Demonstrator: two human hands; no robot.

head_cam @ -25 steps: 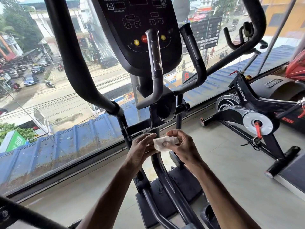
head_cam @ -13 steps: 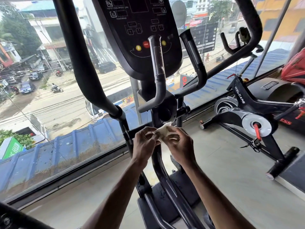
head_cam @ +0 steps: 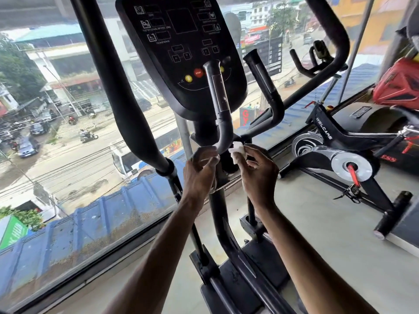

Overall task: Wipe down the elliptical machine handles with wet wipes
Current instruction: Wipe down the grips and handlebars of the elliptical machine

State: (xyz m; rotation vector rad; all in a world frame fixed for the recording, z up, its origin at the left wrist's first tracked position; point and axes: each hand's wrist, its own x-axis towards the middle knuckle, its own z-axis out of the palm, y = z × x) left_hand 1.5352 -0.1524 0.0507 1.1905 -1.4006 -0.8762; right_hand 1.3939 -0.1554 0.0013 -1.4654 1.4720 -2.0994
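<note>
Gym window [head_cam: 68, 159] behind: left hand [head_cam: 199, 175] at the elliptical's inner handle [head_cam: 219, 98] lower bend, fingers blurred, grip unreadable; right hand [head_cam: 258, 175] pinches a folded wet wipe [head_cam: 237, 152] at that bend; spin bike [head_cam: 335, 152] at right.

Bright daylight through window [head_cam: 68, 155] — edges perhaps soft

Curved grip [head_cam: 218, 98] right above left hand [head_cam: 199, 173] and right hand [head_cam: 260, 175] pinching wipe [head_cam: 237, 152]; console [head_cam: 181, 53] behind it. Swing arm [head_cam: 118, 87] blocks left of left hand. Open air right of right hand up to spin bike [head_cam: 326, 132].
</note>
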